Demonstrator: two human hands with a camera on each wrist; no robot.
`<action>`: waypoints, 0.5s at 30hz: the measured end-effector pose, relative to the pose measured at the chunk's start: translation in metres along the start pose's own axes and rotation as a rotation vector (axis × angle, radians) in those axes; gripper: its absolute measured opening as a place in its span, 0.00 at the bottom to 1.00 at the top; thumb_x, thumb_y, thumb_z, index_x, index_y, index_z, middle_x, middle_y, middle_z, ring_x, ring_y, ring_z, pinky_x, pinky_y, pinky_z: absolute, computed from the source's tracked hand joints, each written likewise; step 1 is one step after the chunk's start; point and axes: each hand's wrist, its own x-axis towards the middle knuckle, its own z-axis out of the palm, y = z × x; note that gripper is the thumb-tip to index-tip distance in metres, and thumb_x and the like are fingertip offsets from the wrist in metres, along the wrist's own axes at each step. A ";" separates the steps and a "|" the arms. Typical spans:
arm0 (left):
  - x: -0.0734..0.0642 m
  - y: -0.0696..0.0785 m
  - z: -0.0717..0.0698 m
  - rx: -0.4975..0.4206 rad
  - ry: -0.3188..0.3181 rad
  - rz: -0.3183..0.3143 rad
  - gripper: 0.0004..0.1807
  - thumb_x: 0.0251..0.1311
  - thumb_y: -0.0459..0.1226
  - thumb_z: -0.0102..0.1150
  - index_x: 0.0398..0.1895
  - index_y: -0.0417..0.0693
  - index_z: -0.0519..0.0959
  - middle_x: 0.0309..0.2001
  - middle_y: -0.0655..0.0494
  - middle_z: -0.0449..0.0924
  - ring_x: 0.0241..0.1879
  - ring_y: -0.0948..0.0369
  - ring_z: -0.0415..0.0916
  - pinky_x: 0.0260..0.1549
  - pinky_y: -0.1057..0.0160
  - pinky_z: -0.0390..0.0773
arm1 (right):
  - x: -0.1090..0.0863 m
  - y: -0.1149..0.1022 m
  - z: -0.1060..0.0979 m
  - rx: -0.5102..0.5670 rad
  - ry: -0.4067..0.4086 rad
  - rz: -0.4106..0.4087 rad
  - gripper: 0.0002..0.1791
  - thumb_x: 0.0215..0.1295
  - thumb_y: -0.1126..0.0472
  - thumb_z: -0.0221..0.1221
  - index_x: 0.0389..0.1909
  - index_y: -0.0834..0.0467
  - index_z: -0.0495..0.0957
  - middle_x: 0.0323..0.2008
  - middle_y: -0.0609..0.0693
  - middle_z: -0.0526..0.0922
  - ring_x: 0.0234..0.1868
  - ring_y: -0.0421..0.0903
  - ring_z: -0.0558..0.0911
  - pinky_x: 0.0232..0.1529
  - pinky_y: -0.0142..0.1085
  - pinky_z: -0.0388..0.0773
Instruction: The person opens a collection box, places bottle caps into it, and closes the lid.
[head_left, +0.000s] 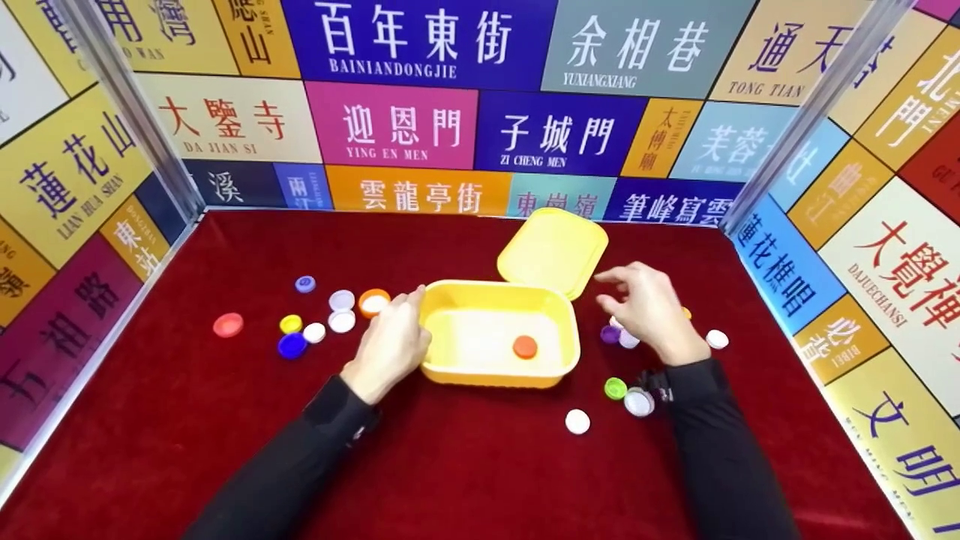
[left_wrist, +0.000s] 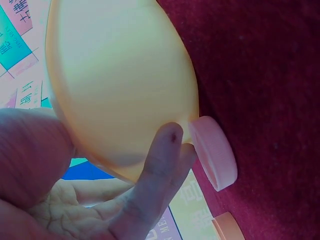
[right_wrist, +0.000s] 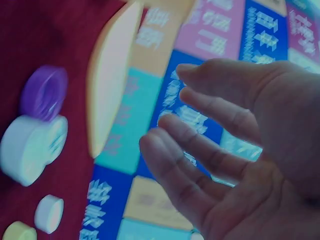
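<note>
A yellow plastic box [head_left: 498, 376] stands uncovered on the red cloth, with an orange-red bottle cap [head_left: 525, 346] inside. My left hand [head_left: 391, 341] grips its left end; in the left wrist view the fingers [left_wrist: 167, 150] press against the outer wall. My right hand [head_left: 649, 307] is in the air right of the box, fingers bent loosely, nothing between them. Below it lie a purple cap [head_left: 610, 334] and whitish caps, partly hidden by the hand. The yellow lid [head_left: 553, 251] lies behind the box, close to its back right rim.
Left of the box lie several caps, among them an orange one [head_left: 374, 294], a blue one [head_left: 292, 346] and a red one [head_left: 228, 325]. To the right are a green cap [head_left: 615, 388] and white ones [head_left: 577, 421]. Printed panels [head_left: 397, 127] wall the table's back and sides.
</note>
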 end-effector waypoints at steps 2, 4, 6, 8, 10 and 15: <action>-0.001 0.000 0.001 0.002 -0.003 -0.008 0.37 0.72 0.27 0.63 0.85 0.33 0.74 0.69 0.28 0.86 0.61 0.35 0.90 0.59 0.38 0.93 | -0.001 0.012 -0.001 -0.023 -0.021 0.062 0.20 0.76 0.64 0.73 0.66 0.62 0.91 0.58 0.68 0.90 0.58 0.68 0.89 0.61 0.62 0.88; -0.001 0.000 0.002 0.006 -0.005 -0.016 0.37 0.72 0.27 0.63 0.85 0.33 0.74 0.69 0.28 0.86 0.61 0.35 0.90 0.59 0.38 0.94 | -0.002 0.024 -0.002 -0.036 -0.035 0.124 0.22 0.77 0.62 0.72 0.68 0.62 0.90 0.61 0.68 0.90 0.58 0.67 0.87 0.59 0.61 0.86; 0.000 -0.001 0.002 0.009 -0.005 -0.021 0.37 0.72 0.27 0.63 0.85 0.33 0.74 0.69 0.28 0.86 0.61 0.35 0.90 0.58 0.38 0.94 | -0.003 0.034 -0.003 -0.045 -0.045 0.173 0.23 0.77 0.61 0.71 0.69 0.61 0.90 0.64 0.69 0.90 0.54 0.65 0.86 0.55 0.57 0.85; 0.000 0.000 0.002 0.011 -0.007 -0.023 0.37 0.72 0.27 0.62 0.86 0.34 0.74 0.70 0.29 0.86 0.61 0.36 0.90 0.58 0.37 0.94 | -0.003 0.045 -0.004 -0.057 -0.055 0.214 0.24 0.76 0.61 0.71 0.70 0.61 0.90 0.65 0.68 0.90 0.51 0.63 0.84 0.51 0.54 0.81; 0.001 0.000 0.002 0.010 -0.009 -0.024 0.37 0.72 0.27 0.62 0.86 0.33 0.73 0.70 0.29 0.86 0.62 0.36 0.90 0.59 0.38 0.94 | -0.004 0.054 -0.006 -0.067 -0.072 0.243 0.25 0.76 0.60 0.72 0.71 0.61 0.89 0.66 0.69 0.89 0.49 0.62 0.83 0.48 0.51 0.79; 0.002 0.002 0.000 0.012 -0.011 -0.025 0.37 0.73 0.27 0.62 0.86 0.34 0.73 0.70 0.29 0.86 0.63 0.36 0.90 0.60 0.38 0.93 | -0.008 0.070 -0.007 -0.064 -0.130 0.299 0.26 0.76 0.59 0.73 0.72 0.63 0.88 0.65 0.71 0.88 0.49 0.64 0.83 0.48 0.53 0.79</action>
